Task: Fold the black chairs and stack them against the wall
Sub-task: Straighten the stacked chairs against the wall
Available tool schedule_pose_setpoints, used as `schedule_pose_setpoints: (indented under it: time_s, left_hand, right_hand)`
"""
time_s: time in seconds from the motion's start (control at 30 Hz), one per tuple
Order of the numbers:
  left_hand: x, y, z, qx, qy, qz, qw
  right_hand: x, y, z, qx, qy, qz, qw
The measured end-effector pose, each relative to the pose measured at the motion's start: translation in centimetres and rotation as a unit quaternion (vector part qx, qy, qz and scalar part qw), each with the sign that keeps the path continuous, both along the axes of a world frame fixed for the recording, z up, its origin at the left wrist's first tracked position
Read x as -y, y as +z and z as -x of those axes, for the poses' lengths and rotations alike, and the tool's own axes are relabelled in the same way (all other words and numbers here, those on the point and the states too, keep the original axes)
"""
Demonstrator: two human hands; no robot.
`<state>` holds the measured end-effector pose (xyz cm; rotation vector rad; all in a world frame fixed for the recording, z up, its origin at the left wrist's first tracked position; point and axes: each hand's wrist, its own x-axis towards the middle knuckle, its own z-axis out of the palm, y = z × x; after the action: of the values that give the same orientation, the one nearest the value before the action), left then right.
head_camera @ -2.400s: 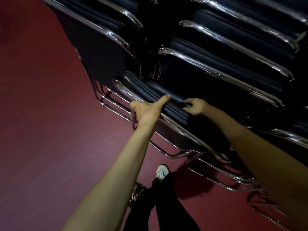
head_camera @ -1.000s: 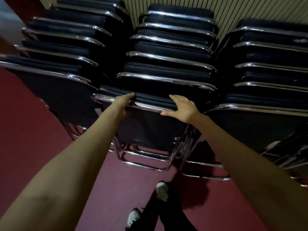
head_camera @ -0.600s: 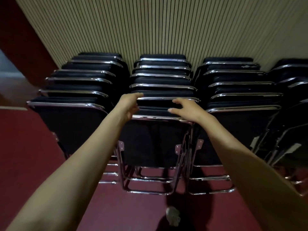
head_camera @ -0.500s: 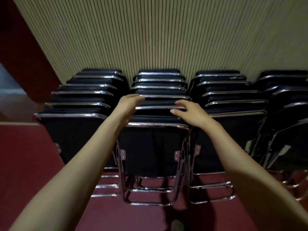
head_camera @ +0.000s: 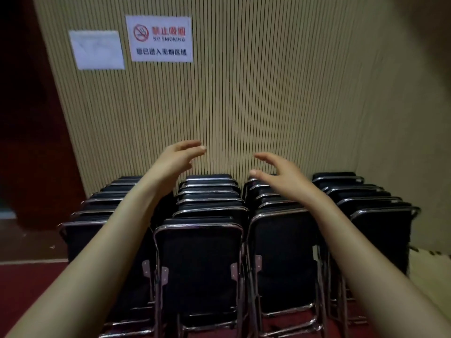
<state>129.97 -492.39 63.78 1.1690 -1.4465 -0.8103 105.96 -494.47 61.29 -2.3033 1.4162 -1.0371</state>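
Note:
Several rows of folded black chairs with chrome frames lean against the ribbed beige wall (head_camera: 280, 98). The front chair of the middle row (head_camera: 199, 262) stands upright, its back facing me. My left hand (head_camera: 177, 156) hovers in the air above the rows, fingers relaxed and empty. My right hand (head_camera: 278, 173) hangs at the same height a little to the right, also empty, fingers loosely spread. Neither hand touches a chair.
A no-smoking sign (head_camera: 159, 39) and a white sheet (head_camera: 96, 50) hang on the wall. A dark red wall section (head_camera: 29, 142) is at the left. Dark red carpet (head_camera: 29, 281) lies in front of the chairs. Another chair row (head_camera: 380, 230) stands at the right.
Both hands let go of the front chair's top rail and lifted off it. The view rose from the chair tops to the wall.

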Motion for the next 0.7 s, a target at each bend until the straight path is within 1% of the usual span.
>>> schedule_pose_setpoints:
  time_s: [0.07,0.2,0.33,0.43,0.53,0.7]
  left_hand:
    - [-3.9,0.9,1.3,0.008,-0.002,0.010,1.000]
    - [-10.4,2.5,3.9,0.030,-0.024,0.002,0.999]
    - [-15.1,3.0,6.1,0.033,-0.033,-0.005,0.999]
    - [-17.8,2.1,7.5,0.032,-0.039,-0.015,0.999]
    - [-19.8,0.5,8.8,0.019,-0.047,-0.035,0.998]
    - [-22.7,-1.6,10.5,0.009,-0.052,-0.046,0.998]
  right_hand:
    - [-3.7,1.1,1.2,0.004,0.004,0.014,1.000]
    - [-10.6,2.9,3.8,0.026,-0.003,0.022,0.999]
    - [-15.7,3.4,5.4,0.010,-0.018,0.022,1.000]
    - [-19.2,2.8,6.6,0.002,-0.018,0.012,1.000]
    - [-22.3,1.5,8.3,0.013,-0.023,-0.008,1.000]
    - [-25.6,0.2,11.6,0.010,-0.067,-0.013,0.998]
